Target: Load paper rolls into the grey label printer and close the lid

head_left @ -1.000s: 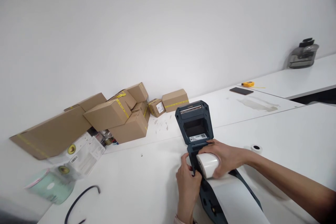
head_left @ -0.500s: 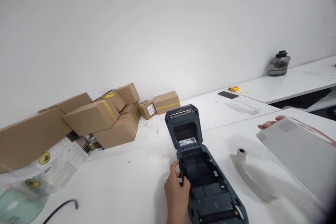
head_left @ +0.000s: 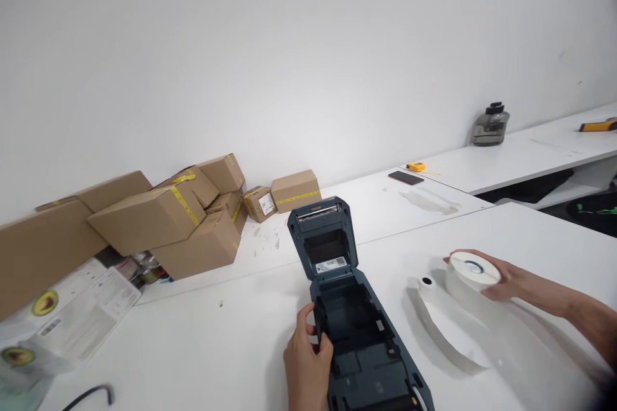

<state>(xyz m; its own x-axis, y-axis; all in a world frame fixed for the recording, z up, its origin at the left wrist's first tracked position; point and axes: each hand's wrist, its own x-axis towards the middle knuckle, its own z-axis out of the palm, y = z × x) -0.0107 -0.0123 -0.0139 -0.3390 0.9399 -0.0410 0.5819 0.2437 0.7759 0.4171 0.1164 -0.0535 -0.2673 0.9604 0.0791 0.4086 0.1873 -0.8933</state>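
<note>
Head view: I see the label printer (head_left: 357,334) lying open, its lid (head_left: 324,226) raised.
Left hand (head_left: 307,359): thumb and fingers clamped on the printer's left side.
Right hand (head_left: 507,279): wrapped around the large roll (head_left: 467,279).
Large roll: outside the printer, to its right — that much looks done.
Lid: not yet closed — what else is left, I cannot tell.

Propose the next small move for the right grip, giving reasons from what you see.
The right grip should probably settle the large white roll squarely on the table. It holds that roll with one round end facing up, outside the open printer, while the left grip holds the printer's edge. Whether the roll touches the table is unclear.
</note>
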